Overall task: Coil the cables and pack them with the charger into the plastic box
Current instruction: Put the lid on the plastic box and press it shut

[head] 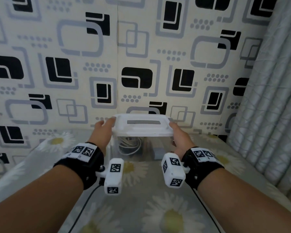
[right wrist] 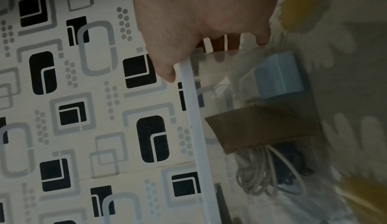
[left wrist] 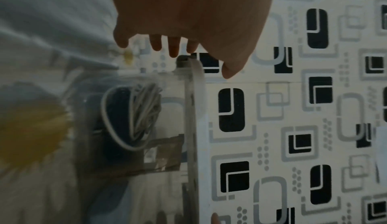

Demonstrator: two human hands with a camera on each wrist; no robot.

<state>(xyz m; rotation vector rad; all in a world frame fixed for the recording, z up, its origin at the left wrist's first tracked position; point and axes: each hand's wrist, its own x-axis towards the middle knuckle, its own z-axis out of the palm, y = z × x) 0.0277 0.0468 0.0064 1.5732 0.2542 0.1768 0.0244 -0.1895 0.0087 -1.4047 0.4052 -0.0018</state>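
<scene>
Head view: white plastic lid [head: 142, 126] over clear plastic box [head: 148, 154] on daisy-print cloth [head: 138, 204], coiled white cables [head: 129, 145] and blue charger [right wrist: 278, 75] inside. Left hand [head: 102, 132] spread at lid's edge, right hand [head: 181, 140] pinching rim. Best lowered level, then pressed evenly.

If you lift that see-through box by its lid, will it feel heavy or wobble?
Probably light: the box holds only coiled cables and a small blue charger. Its clear walls look thin, so they may flex a little. The white lid could pop off if not snapped shut, so both hands, left and right, had better support the sides.
</scene>
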